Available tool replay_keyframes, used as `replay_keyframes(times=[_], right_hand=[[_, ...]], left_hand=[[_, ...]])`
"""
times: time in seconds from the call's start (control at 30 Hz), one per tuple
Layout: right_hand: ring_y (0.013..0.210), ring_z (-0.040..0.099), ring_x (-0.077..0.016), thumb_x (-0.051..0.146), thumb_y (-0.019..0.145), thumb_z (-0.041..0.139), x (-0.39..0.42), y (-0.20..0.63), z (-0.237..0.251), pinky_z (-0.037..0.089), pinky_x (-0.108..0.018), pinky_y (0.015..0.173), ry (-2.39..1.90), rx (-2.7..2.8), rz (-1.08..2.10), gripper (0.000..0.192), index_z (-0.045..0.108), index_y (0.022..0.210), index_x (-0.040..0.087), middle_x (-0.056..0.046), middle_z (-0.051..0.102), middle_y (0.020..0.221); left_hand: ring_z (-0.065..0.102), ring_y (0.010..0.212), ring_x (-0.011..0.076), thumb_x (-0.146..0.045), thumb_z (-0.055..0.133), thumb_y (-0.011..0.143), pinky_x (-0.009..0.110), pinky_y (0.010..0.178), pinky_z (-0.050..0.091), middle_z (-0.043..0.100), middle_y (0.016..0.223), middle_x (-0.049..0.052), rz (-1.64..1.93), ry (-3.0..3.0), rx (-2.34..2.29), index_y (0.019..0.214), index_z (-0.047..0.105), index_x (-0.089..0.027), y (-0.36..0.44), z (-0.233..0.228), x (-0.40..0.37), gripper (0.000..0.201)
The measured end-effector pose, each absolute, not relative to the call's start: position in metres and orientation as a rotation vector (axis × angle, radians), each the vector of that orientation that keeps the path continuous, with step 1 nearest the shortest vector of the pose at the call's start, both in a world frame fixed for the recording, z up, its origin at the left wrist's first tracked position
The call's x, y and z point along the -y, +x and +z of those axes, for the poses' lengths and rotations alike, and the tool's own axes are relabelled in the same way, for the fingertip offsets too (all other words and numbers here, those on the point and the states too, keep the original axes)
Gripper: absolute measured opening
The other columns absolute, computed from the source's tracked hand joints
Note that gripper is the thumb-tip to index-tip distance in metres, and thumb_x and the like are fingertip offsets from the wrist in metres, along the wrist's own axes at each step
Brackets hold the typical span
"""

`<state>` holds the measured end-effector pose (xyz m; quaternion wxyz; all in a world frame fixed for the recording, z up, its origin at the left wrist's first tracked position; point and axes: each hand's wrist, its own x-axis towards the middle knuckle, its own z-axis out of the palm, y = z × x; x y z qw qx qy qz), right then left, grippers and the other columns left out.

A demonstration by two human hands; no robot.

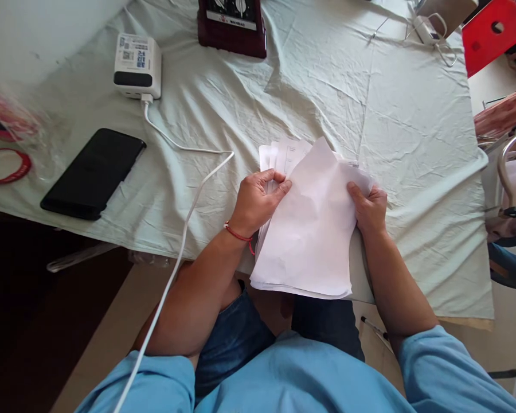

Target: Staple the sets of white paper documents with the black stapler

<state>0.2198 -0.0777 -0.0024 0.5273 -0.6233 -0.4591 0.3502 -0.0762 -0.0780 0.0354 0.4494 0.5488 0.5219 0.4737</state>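
Observation:
A sheet of white paper [309, 229] is held up in front of me, its far corner raised and its near edge reaching past the table's front edge. My left hand [262, 195] pinches its left side between thumb and fingers. On the right side, my right hand [367, 203] grips the sheet with the thumb on top and the fingers behind. More sheets of paper [290, 154] lie fanned out under it, some with faint print. How many sheets each hand holds is hidden.
A white power bank [152, 71] stands at the back left, its white cable [189, 215] running across the table towards me. A black phone [92, 175] and a red tape roll [6, 166] lie left. A dark red timer box [232, 28] stands at the back, a red panel [492, 34] far right.

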Motion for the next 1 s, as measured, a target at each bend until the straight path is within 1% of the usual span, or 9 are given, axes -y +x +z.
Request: replay_keyframes(times=[0.2, 0.5, 0.57, 0.63, 0.7, 0.77, 0.87, 0.93, 1.0], right_hand=[[0.065, 0.055, -0.0127, 0.066, 0.079, 0.095, 0.077, 0.219, -0.001, 0.048, -0.027, 0.06, -1.478, 1.115, 0.76, 0.052, 0.072, 0.088, 0.021, 0.002, 0.069, 0.078], [0.067, 0.057, -0.0135, 0.063, 0.079, 0.095, 0.076, 0.222, -0.004, 0.049, -0.028, 0.06, -1.489, 1.128, 0.77, 0.05, 0.073, 0.094, 0.021, 0.002, 0.071, 0.081], [0.067, 0.057, -0.0134, 0.063, 0.078, 0.096, 0.076, 0.223, -0.005, 0.049, -0.027, 0.06, -1.488, 1.125, 0.775, 0.05, 0.073, 0.094, 0.021, 0.002, 0.071, 0.082], [0.067, 0.058, -0.0132, 0.062, 0.077, 0.097, 0.076, 0.223, -0.005, 0.049, -0.027, 0.06, -1.485, 1.113, 0.78, 0.05, 0.074, 0.094, 0.021, 0.002, 0.071, 0.081], [0.067, 0.058, -0.0129, 0.062, 0.076, 0.098, 0.076, 0.222, -0.005, 0.049, -0.027, 0.06, -1.484, 1.103, 0.782, 0.05, 0.074, 0.093, 0.021, 0.002, 0.071, 0.08], [0.067, 0.059, -0.0132, 0.062, 0.077, 0.098, 0.077, 0.221, -0.005, 0.05, -0.028, 0.06, -1.483, 1.106, 0.772, 0.05, 0.074, 0.093, 0.021, 0.002, 0.071, 0.081], [0.068, 0.06, -0.0144, 0.062, 0.079, 0.097, 0.078, 0.22, -0.004, 0.052, -0.029, 0.062, -1.47, 1.11, 0.753, 0.049, 0.074, 0.094, 0.021, 0.001, 0.073, 0.083], [0.068, 0.061, -0.0149, 0.063, 0.079, 0.097, 0.078, 0.219, -0.004, 0.053, -0.03, 0.063, -1.455, 1.101, 0.741, 0.05, 0.073, 0.093, 0.021, 0.0, 0.073, 0.083], [0.069, 0.062, -0.0155, 0.064, 0.078, 0.097, 0.079, 0.219, -0.004, 0.054, -0.031, 0.063, -1.443, 1.086, 0.731, 0.052, 0.072, 0.092, 0.021, 0.0, 0.074, 0.084]], left_hand=[[0.051, 0.069, 0.0121, -0.047, 0.087, 0.078, 0.027, 0.066, 0.042, 0.065, 0.072, -0.002, 1.174, 1.212, -1.296, 0.075, 0.07, -0.019, -0.077, 0.029, 0.075, 0.033], [0.05, 0.065, 0.0109, -0.042, 0.086, 0.078, 0.025, 0.061, 0.042, 0.061, 0.07, -0.004, 1.18, 1.216, -1.291, 0.075, 0.065, -0.019, -0.075, 0.03, 0.074, 0.031], [0.051, 0.065, 0.0113, -0.037, 0.085, 0.08, 0.026, 0.063, 0.045, 0.061, 0.072, -0.004, 1.162, 1.241, -1.317, 0.079, 0.066, -0.02, -0.075, 0.027, 0.073, 0.026], [0.06, 0.074, 0.0134, -0.03, 0.087, 0.078, 0.028, 0.074, 0.054, 0.067, 0.083, -0.003, 1.2, 1.264, -1.347, 0.092, 0.068, -0.021, -0.075, 0.02, 0.072, 0.025], [0.071, 0.094, 0.0181, -0.025, 0.093, 0.074, 0.035, 0.095, 0.061, 0.073, 0.106, 0.0, 1.293, 1.276, -1.345, 0.113, 0.067, -0.023, -0.075, 0.009, 0.07, 0.047], [0.075, 0.117, 0.0244, -0.029, 0.101, 0.072, 0.044, 0.113, 0.061, 0.073, 0.13, 0.006, 1.374, 1.266, -1.3, 0.137, 0.06, -0.027, -0.074, -0.001, 0.068, 0.077], [0.075, 0.129, 0.0311, -0.043, 0.108, 0.066, 0.052, 0.12, 0.059, 0.073, 0.14, 0.011, 1.401, 1.201, -1.273, 0.157, 0.048, -0.03, -0.072, -0.007, 0.066, 0.109], [0.078, 0.124, 0.0333, -0.049, 0.11, 0.061, 0.053, 0.116, 0.062, 0.077, 0.134, 0.012, 1.373, 1.139, -1.311, 0.151, 0.055, -0.026, -0.072, -0.002, 0.067, 0.108], [0.08, 0.113, 0.0337, -0.055, 0.109, 0.059, 0.051, 0.106, 0.067, 0.082, 0.12, 0.011, 1.278, 1.098, -1.323, 0.13, 0.07, -0.021, -0.071, 0.007, 0.07, 0.088]])
